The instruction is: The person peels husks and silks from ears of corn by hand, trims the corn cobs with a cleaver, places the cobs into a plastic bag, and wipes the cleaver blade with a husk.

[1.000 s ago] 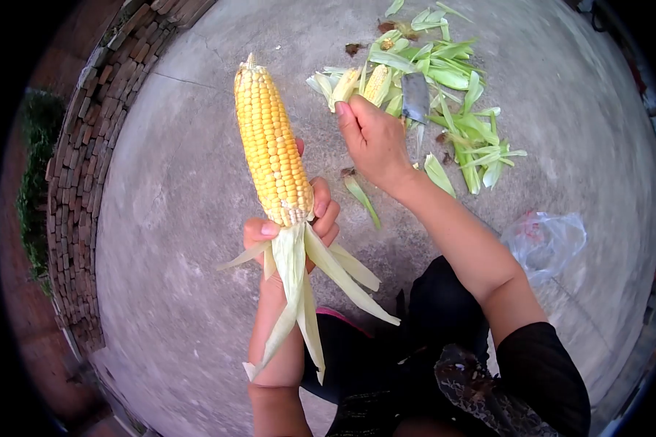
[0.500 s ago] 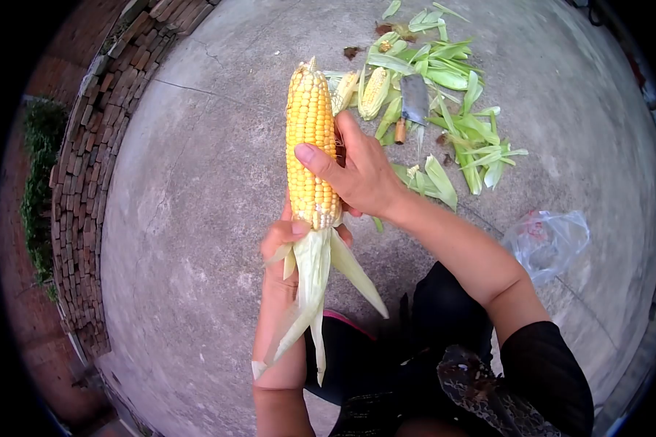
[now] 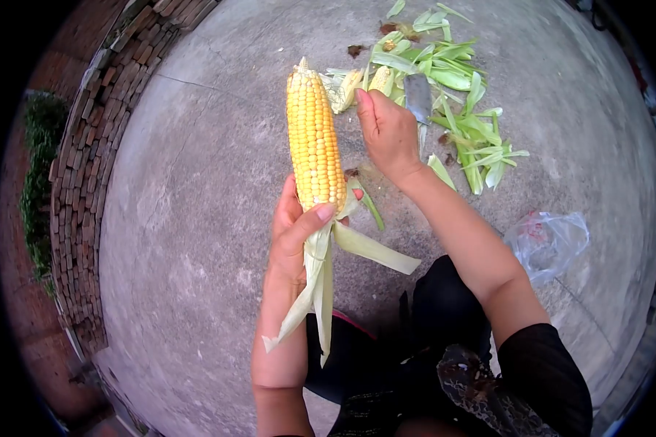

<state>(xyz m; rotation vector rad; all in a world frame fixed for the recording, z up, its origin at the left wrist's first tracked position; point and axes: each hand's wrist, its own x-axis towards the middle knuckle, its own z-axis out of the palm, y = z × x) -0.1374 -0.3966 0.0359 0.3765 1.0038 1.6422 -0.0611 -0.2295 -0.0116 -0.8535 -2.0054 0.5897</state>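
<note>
My left hand [image 3: 290,231] grips a yellow ear of corn [image 3: 313,138] at its base, thumb across the front. The ear points up and away from me with its kernels bare. Pale husk leaves [image 3: 318,266] hang from the base over my wrist, and one sticks out to the right. To the right of the ear, apart from it, my right hand [image 3: 393,138] is closed with the thumb against the curled fingers. Whatever it may hold is hidden. Just beyond that hand lies a cleaver [image 3: 418,97], its handle out of sight behind the hand.
Green husks [image 3: 481,138] lie scattered on the concrete ground [image 3: 189,182], with brown corn silk [image 3: 356,50] among them. Two smaller ears, one a pale corn cob [image 3: 347,91], lie beyond my right hand. A clear plastic bag [image 3: 547,244] rests at right; stacked bricks [image 3: 87,167] line the left.
My right hand has left the ear, moved up and right, and closed. My left hand has shifted its grip, its thumb now across the base. One husk leaf has swung out to the right.
</note>
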